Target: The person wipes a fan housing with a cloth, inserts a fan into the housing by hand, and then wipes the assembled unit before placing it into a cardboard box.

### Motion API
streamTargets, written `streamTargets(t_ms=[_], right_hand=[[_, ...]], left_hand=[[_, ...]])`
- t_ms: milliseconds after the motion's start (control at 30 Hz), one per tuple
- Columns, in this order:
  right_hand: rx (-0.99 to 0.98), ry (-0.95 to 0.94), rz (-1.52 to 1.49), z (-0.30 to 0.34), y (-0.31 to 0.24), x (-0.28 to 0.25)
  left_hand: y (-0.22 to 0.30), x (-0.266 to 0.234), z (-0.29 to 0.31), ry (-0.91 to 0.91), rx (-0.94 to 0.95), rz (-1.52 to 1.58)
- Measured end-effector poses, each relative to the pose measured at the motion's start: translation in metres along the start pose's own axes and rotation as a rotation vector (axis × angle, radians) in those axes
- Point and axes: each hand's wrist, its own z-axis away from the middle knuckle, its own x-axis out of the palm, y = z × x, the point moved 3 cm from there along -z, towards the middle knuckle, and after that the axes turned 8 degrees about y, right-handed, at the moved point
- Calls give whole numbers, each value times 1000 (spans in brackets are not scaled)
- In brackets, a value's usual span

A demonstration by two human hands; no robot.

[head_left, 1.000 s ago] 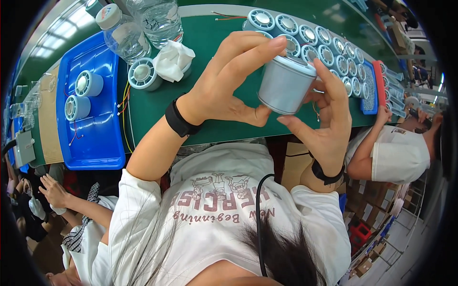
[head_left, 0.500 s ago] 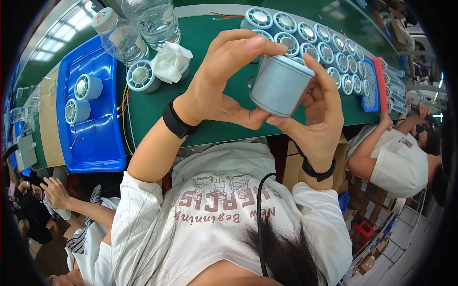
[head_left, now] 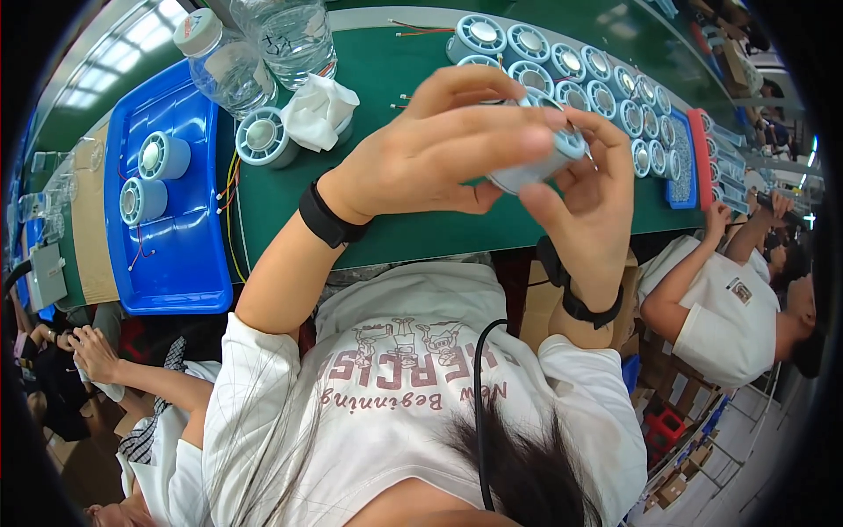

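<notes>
Between my two hands, above the green table, is a light blue cylindrical fan motor (head_left: 525, 176). My left hand (head_left: 435, 151) wraps it from the left, with fingers passing across its front and over its top. From the right, my right hand (head_left: 587, 206) grips it with the thumb below and the fingers behind. The motor is tilted, so part of its slotted rim and a thin lead show near my right fingers. Much of its body is hidden behind my left fingers, which are slightly blurred.
Rows of similar fan motors (head_left: 602, 98) fill the back right, by a blue-and-red bin (head_left: 700, 158). At left, a blue tray (head_left: 176, 277) holds two motors. Near it are another motor (head_left: 262, 136), a crumpled white tissue (head_left: 318, 112) and clear plastic jars (head_left: 230, 77). Co-workers sit on both sides.
The fan motor has been turned: its smooth side faced me before, and now its slotted end tips into view. My left fingers have shifted across its front.
</notes>
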Motion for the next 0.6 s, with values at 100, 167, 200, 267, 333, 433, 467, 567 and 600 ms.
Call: streamTargets(t_ms=[100,167,200,267,333,433,467,567,600], right_hand=[[113,125,160,-3,19,-5],[-27,23,392,-6,26,-6],[-167,-76,622,-6,29,-5],[-312,-176,851,-7,36,-2],[-451,-180,1073,-9,43,6],[-508,-156,1231,-9,46,7],[-493,-133,1276,-9,47,5],[-455,-175,1279,-20,40,-3],[-425,-238,1232,-27,34,-10]], left_hand=[[-1,-9,0,-104,20,-11],[-2,-19,-2,-58,-18,87],[-2,-18,-1,-58,-19,81],[-4,-18,3,97,8,18],[-4,-14,6,175,26,-10],[-6,-8,8,232,-90,-113],[-5,-6,8,236,-87,-116],[-9,0,8,201,-284,-197],[-7,1,9,204,-285,-201]])
